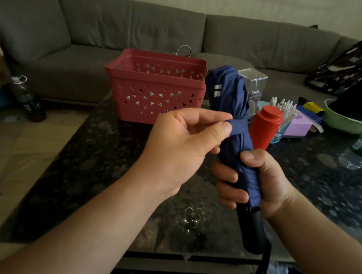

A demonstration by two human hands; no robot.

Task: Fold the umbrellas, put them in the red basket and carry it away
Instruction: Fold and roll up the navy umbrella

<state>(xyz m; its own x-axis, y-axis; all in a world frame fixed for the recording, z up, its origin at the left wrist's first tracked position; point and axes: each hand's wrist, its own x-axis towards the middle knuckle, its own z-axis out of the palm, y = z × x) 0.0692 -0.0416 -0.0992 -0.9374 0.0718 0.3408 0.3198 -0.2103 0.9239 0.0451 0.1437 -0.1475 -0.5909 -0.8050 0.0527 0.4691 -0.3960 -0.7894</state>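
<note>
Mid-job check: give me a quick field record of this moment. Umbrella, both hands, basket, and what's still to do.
umbrella: navy, folded, held tilted above the table, black handle lowest
strap: wrapped round the umbrella; fastened or not, cannot tell
left hand: pinches the strap end between thumb and fingers
right hand: grips the umbrella just above the handle
basket: red, on the table beyond the hands; contents unclear
nearby: red bottle behind the umbrella
still to do: umbrella not yet in the basket

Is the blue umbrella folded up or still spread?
Folded. The blue umbrella is collapsed into a roll, held by the right hand, while the left hand pinches its strap around the canopy.
</note>
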